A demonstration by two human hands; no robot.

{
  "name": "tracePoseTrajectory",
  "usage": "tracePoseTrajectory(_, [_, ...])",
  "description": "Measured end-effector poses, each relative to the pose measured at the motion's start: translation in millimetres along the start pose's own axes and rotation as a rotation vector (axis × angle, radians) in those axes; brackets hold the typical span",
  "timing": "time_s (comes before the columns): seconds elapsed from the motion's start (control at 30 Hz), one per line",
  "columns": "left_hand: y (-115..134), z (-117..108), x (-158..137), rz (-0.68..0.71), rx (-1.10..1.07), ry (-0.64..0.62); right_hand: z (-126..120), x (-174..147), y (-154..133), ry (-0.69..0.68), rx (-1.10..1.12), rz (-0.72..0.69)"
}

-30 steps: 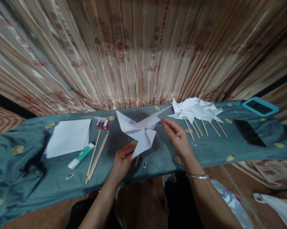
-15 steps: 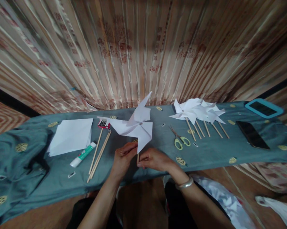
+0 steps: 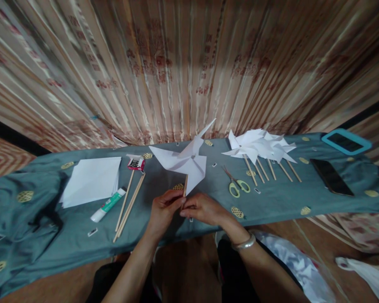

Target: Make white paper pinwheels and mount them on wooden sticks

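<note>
A white paper pinwheel (image 3: 192, 162) on a thin wooden stick stands upright in front of me, above the cloth-covered table. My left hand (image 3: 165, 209) pinches the stick just below the paper blades. Close beside it, my right hand (image 3: 205, 209), with a silver bangle on the wrist, has its fingers closed on the lower end of the same stick. That lower end is mostly hidden by the fingers. A pin shows at the middle of the blades.
Left: white paper sheets (image 3: 91, 181), a glue stick (image 3: 109, 205), loose wooden sticks (image 3: 129, 208) and a small red box of pins (image 3: 135, 163). Right: green-handled scissors (image 3: 237, 185), several finished pinwheels (image 3: 261, 145), a black phone (image 3: 331, 176) and a blue-framed tablet (image 3: 347, 141). A patterned curtain (image 3: 176, 75) hangs behind.
The pinwheel's blades have turned and the pinwheel has shifted slightly right, baring more of its stick. Both hands keep hold of the stick in nearly the same place.
</note>
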State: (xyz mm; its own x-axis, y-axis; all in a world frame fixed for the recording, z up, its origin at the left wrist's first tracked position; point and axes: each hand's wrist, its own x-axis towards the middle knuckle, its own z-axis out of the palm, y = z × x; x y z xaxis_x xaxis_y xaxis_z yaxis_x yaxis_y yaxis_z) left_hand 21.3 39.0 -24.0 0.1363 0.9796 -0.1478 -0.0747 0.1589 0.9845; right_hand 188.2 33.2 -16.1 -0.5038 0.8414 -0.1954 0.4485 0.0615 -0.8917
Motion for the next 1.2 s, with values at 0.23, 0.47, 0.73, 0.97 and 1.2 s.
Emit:
tracePoseTrajectory(0.23, [4, -1, -3, -0.033, 0.039, -0.035, -70, -23, 19, 0.590, 0.198, -0.005])
tracePoseTrajectory(0.47, [2, 5, -6, -0.057, 0.047, -0.159, -85, -31, 12, 0.896, 0.282, -0.226])
tracePoseTrajectory(0.73, [3, 7, -5, -0.057, 0.051, -0.145, -76, -26, 11, 0.775, 0.415, -0.112])
tracePoseTrajectory(0.97, [-2, 6, -3, -0.068, 0.035, -0.062, -68, -26, 4, 0.698, 0.356, -0.007])
tracePoseTrajectory(1.2, [-1, 6, -4, -0.057, 0.024, -0.059, -58, -27, -1, 0.487, 0.518, 0.026])
